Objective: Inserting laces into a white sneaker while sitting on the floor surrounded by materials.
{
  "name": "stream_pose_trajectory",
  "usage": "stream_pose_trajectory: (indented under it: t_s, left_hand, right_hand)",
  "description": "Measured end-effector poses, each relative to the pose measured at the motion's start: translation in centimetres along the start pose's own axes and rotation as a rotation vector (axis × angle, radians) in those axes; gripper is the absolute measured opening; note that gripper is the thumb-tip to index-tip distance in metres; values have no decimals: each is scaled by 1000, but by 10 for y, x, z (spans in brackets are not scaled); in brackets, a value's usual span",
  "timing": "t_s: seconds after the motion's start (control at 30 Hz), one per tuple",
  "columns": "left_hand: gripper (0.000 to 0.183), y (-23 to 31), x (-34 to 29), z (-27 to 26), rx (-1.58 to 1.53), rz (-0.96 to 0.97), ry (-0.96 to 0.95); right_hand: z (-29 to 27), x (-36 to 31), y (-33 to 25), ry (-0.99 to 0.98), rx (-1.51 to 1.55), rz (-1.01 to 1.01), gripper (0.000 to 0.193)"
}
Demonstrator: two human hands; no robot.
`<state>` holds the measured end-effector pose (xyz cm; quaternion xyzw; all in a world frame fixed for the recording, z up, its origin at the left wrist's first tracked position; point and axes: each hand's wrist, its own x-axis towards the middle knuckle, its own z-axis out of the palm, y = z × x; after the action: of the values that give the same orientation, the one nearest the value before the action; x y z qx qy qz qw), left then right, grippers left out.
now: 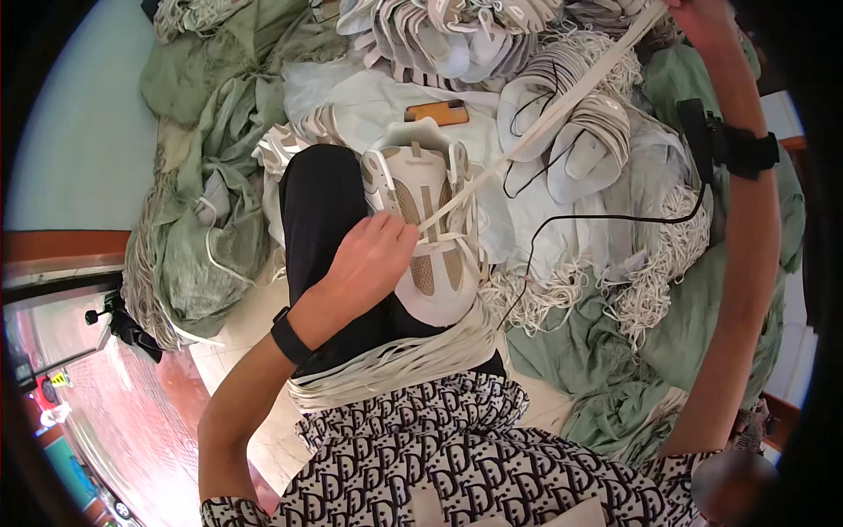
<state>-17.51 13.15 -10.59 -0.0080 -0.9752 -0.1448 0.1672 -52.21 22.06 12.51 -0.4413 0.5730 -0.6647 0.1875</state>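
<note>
A beige and white sneaker upper [428,285] rests on my lap, its toe toward me, with a lace crossing its front. My left hand [373,255] lies curled over its left side, fingertips closed by the lowest lace crossing. What those fingertips pinch is hidden. From there a flat cream shoelace [549,114] runs taut up to the far right. Its other end is in my right hand [702,22], which is raised at the top edge and closed on it, partly cut off by the frame. A bundle of loose shoelaces [395,360] lies across my thighs.
Stacked shoe uppers [465,44] fill the far side, with more uppers [593,145] to the right. An orange phone [437,112] lies on white sheeting. Tangled laces [544,294] and green cloth sacks [219,263] spread around. A black cable [606,217] hangs from my right wrist strap.
</note>
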Motion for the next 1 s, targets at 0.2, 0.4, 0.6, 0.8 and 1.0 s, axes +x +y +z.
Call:
stream_pose_trajectory:
  t_s: [0.2,0.4,0.6,0.8,1.0]
  left_hand:
    - [19,8,-14,-2,-142,-144,-22]
    - [12,7,-10,-5,-406,-320,-118]
    - [10,-2,-1,-12,-649,-519,-381]
    - [11,-1,9,-12,-796,-675,-518]
    - [11,6,10,-8,-367,-247,-134]
  right_hand:
    - [21,-15,6,42,-120,-23,20]
    - [21,-22,16,-46,-167,81,20]
    - [24,-28,25,-64,-134,140,19]
    - [27,-32,31,-54,-133,124,16]
    - [27,-36,33,-115,-167,123,18]
